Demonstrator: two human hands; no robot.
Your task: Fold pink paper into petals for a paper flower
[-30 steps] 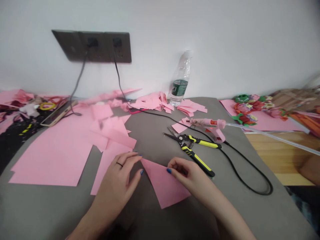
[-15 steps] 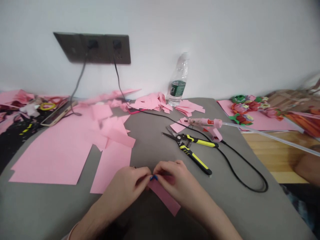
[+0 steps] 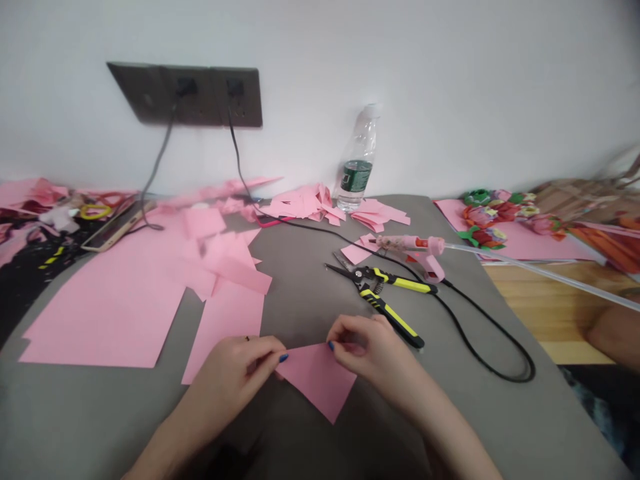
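Observation:
A small piece of pink paper [image 3: 320, 380] is stretched between my two hands near the table's front edge, one corner pointing down toward me. My left hand [image 3: 245, 367] pinches its left corner between thumb and finger. At the upper right edge, my right hand [image 3: 367, 343] pinches the paper, fingers curled over it. Just beyond my right hand lie pliers [image 3: 373, 287] with yellow and black handles, their jaws pointing left. Larger pink sheets [image 3: 120, 300] lie to the left of my hands.
Behind the pliers lies a pink glue gun [image 3: 413, 247] with a black cord looping right. A bottle [image 3: 356, 167] stands by the wall among pink scraps [image 3: 300, 202]. Paper flowers [image 3: 493, 217] sit at the right; a phone [image 3: 117, 227] lies left. Someone's arm [image 3: 617, 333] shows at far right.
My hands have moved apart, the left one to the left and the right one to the right. The paper between them now shows wider and more open.

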